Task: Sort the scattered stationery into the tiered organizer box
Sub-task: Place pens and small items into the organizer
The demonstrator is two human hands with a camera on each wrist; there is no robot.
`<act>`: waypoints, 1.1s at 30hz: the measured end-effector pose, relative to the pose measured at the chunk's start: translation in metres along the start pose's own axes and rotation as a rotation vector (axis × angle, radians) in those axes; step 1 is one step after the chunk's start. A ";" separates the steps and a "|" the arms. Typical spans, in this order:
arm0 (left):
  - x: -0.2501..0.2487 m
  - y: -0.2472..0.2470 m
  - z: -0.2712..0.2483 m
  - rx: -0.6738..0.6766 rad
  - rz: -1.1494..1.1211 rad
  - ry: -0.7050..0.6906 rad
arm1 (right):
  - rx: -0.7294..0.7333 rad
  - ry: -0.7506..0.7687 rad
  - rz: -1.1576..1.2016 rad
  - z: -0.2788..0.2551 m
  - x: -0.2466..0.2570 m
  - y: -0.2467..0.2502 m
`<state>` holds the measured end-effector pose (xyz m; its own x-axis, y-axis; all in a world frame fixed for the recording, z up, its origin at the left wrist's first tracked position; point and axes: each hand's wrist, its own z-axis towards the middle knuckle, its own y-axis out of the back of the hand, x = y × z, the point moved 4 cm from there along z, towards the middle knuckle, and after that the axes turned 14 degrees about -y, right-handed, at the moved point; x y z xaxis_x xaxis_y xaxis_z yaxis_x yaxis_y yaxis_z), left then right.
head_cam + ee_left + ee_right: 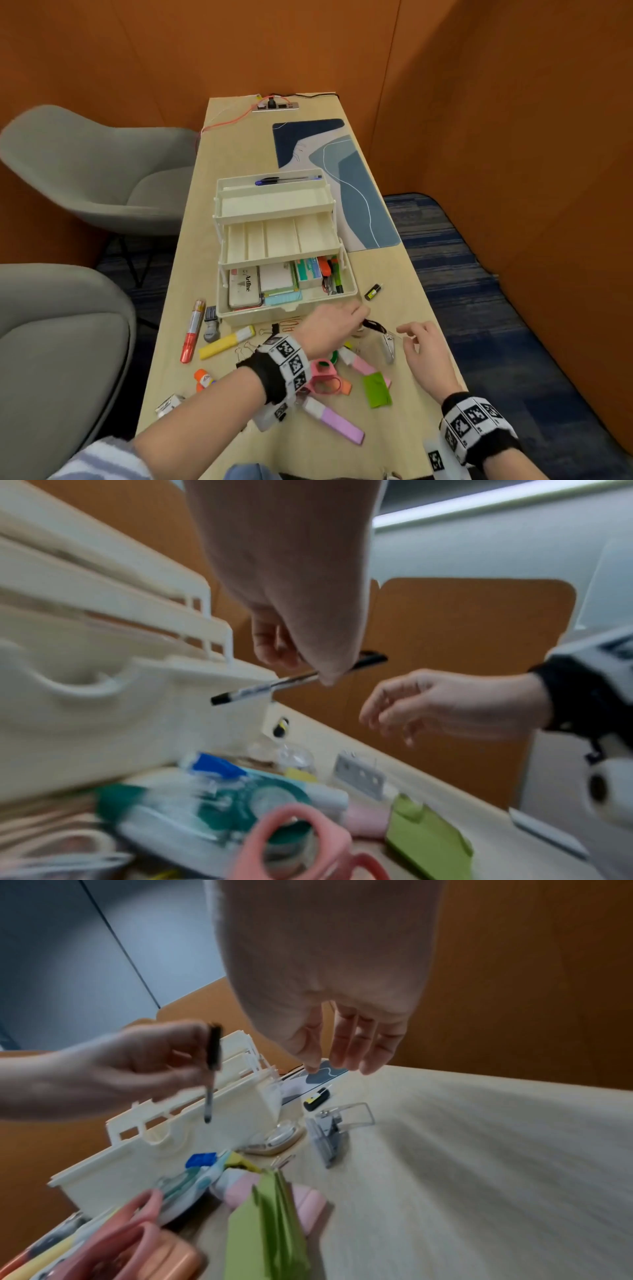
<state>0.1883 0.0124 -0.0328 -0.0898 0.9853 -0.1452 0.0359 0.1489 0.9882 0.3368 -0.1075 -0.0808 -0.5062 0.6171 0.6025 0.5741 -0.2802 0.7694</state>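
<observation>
A black pen (pixel 294 681) is pinched in the left hand (pixel 334 327), held above the table (pixel 404 274) just off the box (pixel 284 240) front, at its 5 o'clock; pen is tilted, tip pointing down in the right wrist view; right hand (pixel 424 349) is kept loose, fingers (pixel 346 1047) relaxed and slightly curled, nothing held; more stationery is scattered at 6 o'clock of the box; a blue pen (pixel 287 179) is seen in the top tier.

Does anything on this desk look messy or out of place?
Yes: stationery lies jumbled on the table before the organizer box, whose middle tray sits empty. A small black item lies alone to its right. The left hand holds a pen.
</observation>
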 end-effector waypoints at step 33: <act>0.163 0.104 -0.117 -0.565 -0.070 0.531 | 0.082 -0.039 0.144 -0.010 0.089 -0.025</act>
<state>0.0605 0.1791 0.0522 -0.5427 0.7820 -0.3065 -0.4877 0.0037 0.8730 0.2709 -0.0531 -0.0440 -0.3907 0.6036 0.6950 0.6902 -0.3075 0.6550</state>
